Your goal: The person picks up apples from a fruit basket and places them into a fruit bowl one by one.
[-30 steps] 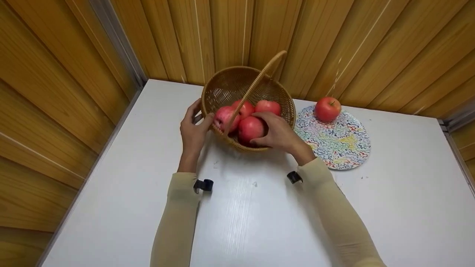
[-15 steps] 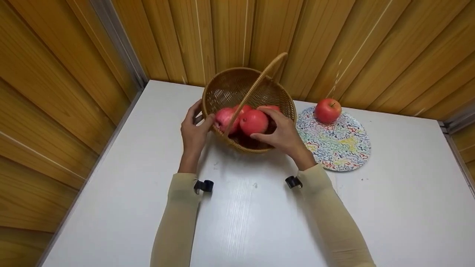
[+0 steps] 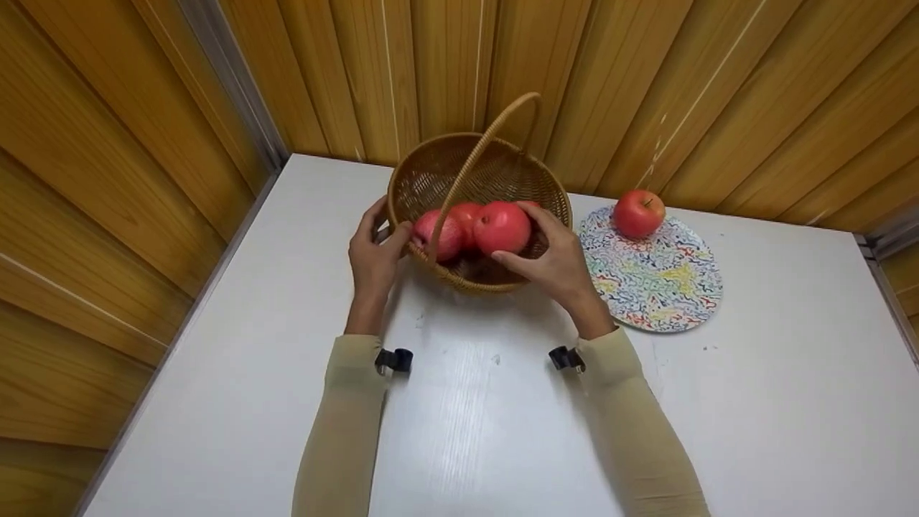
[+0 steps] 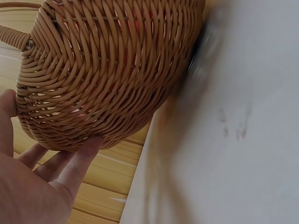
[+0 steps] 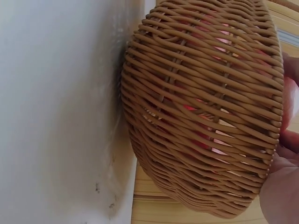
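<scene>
A brown wicker basket (image 3: 431, 169) with a tall hooped handle (image 3: 459, 176) sits at the back of the white table. My left hand (image 3: 375, 262) grips its left rim, thumb at the edge and fingers against the woven outside (image 4: 93, 79). Inside the basket, my right hand (image 3: 560, 266) holds a red apple (image 3: 502, 228) between thumb and fingers, up near rim height. More red apples lie in the basket: one by the left rim (image 3: 441, 237), another in the middle (image 3: 465, 217), and one mostly hidden behind the right fingers. In the right wrist view the basket wall (image 5: 201, 102) covers most of the apples.
Right of the basket lies a round plate (image 3: 657, 283) with a multicoloured squiggle pattern. Another red apple (image 3: 639, 214) rests at its back edge. Wood-look panels (image 3: 610, 86) rise behind the white table (image 3: 459, 431) and along its left side.
The apple in my right hand has come up from low in the basket and turned. The basket's handle has swung a little to the left. My left hand has kept its place on the rim.
</scene>
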Motion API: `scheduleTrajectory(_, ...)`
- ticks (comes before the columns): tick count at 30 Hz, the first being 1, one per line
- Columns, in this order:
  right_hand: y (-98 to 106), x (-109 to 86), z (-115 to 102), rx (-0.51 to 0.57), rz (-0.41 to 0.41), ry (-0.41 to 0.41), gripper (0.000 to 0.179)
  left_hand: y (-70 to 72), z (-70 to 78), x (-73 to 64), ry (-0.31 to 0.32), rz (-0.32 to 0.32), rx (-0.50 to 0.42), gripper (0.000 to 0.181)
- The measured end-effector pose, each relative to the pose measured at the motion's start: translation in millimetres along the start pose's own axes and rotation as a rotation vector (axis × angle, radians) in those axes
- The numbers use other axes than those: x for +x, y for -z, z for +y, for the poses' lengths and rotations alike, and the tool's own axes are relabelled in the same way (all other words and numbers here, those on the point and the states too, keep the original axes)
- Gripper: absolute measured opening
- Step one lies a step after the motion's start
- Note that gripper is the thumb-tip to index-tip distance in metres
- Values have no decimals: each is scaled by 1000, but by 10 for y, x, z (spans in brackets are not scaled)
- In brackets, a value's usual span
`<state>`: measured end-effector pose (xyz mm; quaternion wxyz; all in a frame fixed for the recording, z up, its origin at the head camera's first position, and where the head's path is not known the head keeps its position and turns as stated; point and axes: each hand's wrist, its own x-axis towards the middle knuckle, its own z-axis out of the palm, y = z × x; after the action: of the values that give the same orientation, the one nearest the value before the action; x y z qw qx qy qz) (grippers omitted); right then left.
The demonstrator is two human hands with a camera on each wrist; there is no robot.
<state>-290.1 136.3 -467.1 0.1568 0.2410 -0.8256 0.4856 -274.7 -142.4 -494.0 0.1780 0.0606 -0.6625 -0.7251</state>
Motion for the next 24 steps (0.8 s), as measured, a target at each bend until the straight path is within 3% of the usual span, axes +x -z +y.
scheduleTrajectory(10,49,-17,-23,106,48,-46,76,3,-10,1,22,12,-4,55)
scheduleTrajectory(24,307,-42,-17,289,139,-85,76,-4,-2,-14,1,-2,-5,53)
